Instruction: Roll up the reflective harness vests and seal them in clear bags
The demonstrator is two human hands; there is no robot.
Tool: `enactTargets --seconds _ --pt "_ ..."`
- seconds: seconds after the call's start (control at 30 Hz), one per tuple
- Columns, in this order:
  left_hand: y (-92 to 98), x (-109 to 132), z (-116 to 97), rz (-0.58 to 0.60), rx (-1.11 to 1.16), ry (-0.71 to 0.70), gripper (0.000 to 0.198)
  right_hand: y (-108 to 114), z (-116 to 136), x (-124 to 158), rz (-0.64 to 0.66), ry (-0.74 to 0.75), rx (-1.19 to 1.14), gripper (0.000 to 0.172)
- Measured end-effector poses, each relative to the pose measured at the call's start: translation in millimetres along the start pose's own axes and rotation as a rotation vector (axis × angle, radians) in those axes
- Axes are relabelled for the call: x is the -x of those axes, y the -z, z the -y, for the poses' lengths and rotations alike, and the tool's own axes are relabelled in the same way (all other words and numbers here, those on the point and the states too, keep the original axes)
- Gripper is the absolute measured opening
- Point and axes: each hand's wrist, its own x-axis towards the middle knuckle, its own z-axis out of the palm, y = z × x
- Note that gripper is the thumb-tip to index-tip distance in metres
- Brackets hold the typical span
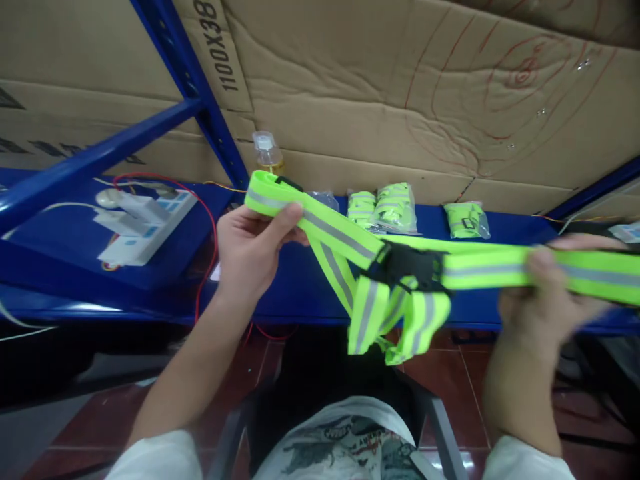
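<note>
A neon-yellow reflective strap harness (345, 243) with grey stripes stretches between my two hands above the blue shelf. My left hand (255, 250) pinches its folded end between thumb and fingers, close to a black slider. On the right, my right hand (550, 287) grips another length of the strap; it is blurred by motion, and the strap runs on past the right edge. A black connector piece (413, 265) sits where the straps meet in the middle. Loops of strap hang down below it.
Bagged neon-yellow strap bundles (395, 205) lie at the back of the blue shelf (300, 293), with another bag (467, 220) further right. A clear bottle (267, 152) stands by the cardboard wall (350, 80). At left are a white power strip (150, 230) and a red cable (214, 240).
</note>
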Motion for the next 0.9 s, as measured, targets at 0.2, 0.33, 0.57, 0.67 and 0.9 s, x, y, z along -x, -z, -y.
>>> enactTargets --seconds 0.2,0.33,0.57,0.67,0.9 --pt "14.3 -22.2 84.0 0.117 -0.736 -0.269 0.015 -51.1 -72.5 16.6 0.607 0.005 0.377 0.027" --pt "-4.5 -23.2 100.9 0.290 -0.836 -0.337 0.007 -75.8 -92.3 25.6 0.634 0.074 0.226 0.018" --pt "-61.5 -43.0 95.9 0.347 -0.110 -0.073 0.047 -131.3 -62.4 -4.4 0.597 -0.357 -0.348 0.031" --pt "-73.2 -47.3 92.8 0.435 0.015 0.028 0.055 -142.8 -59.4 -13.5 0.654 -0.404 -0.492 0.039" --pt "-61.9 -53.2 125.8 0.663 -0.255 -0.120 0.051 -144.8 -95.5 -3.5 0.805 -0.425 -0.400 0.068"
